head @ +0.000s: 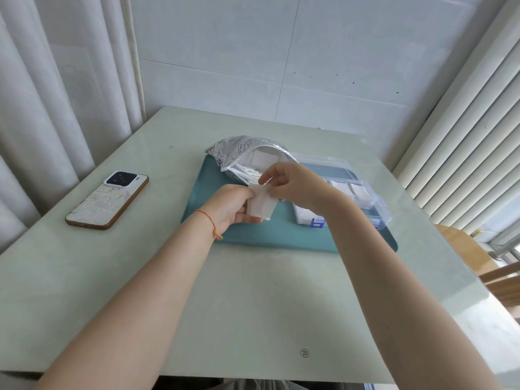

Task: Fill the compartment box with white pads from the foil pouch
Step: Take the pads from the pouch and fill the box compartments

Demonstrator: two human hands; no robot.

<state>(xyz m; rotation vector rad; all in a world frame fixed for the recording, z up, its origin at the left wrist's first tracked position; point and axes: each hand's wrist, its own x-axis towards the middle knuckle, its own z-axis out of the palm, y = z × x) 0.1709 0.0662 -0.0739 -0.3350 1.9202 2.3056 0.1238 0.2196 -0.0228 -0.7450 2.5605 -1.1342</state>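
Note:
A small stack of white pads [261, 205] is held above the teal tray [253, 237]. My left hand [228, 206] grips the stack from the left and below. My right hand [292, 182] pinches the stack's top edge from the right. Behind them the silver foil pouch [239, 149] lies open on the tray, with more white pads showing in its mouth. The clear plastic compartment box [365, 198] sits open at the tray's right side, partly hidden by my right wrist. Several of its compartments hold white pads.
A phone [108, 199] in a patterned case lies face down on the pale green table [253, 305], left of the tray. Curtains hang at the left. Blinds and a wooden chair [478, 260] stand at the right.

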